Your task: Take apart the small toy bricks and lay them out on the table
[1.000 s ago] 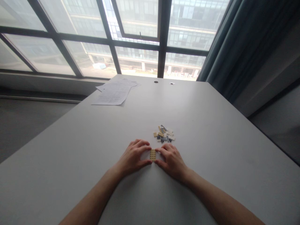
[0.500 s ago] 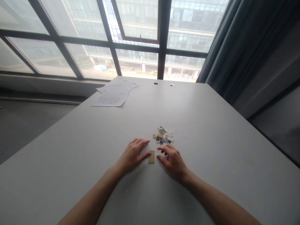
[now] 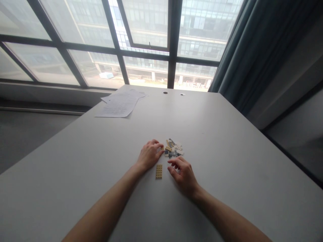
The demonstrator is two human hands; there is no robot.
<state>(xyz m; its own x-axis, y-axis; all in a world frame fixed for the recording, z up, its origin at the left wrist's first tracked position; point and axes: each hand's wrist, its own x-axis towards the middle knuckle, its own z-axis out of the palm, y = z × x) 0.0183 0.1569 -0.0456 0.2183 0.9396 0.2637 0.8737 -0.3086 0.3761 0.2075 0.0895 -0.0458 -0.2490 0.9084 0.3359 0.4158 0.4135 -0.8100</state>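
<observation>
A tan studded plate [image 3: 158, 171] lies flat on the white table, below and between the hands. Beyond it is a loose pile of small tan, grey and white bricks [image 3: 174, 148]. My left hand [image 3: 150, 154] is at the pile's left edge, its thumb and forefinger closed around a small tan brick [image 3: 162, 148]. My right hand [image 3: 183, 174] rests on the table to the right of the plate, just below the pile, its curled fingers apart from the thumb with nothing between them.
Printed paper sheets [image 3: 119, 103] lie at the table's far left. Two round holes are near the far edge of the table [image 3: 202, 117]. Windows stand behind it, and a dark curtain [image 3: 242, 50] hangs at the right.
My left hand has moved forward from beside the tan plate to the pile and closed on a small tan brick. The view has shifted slightly; my right hand is nearly unchanged.
</observation>
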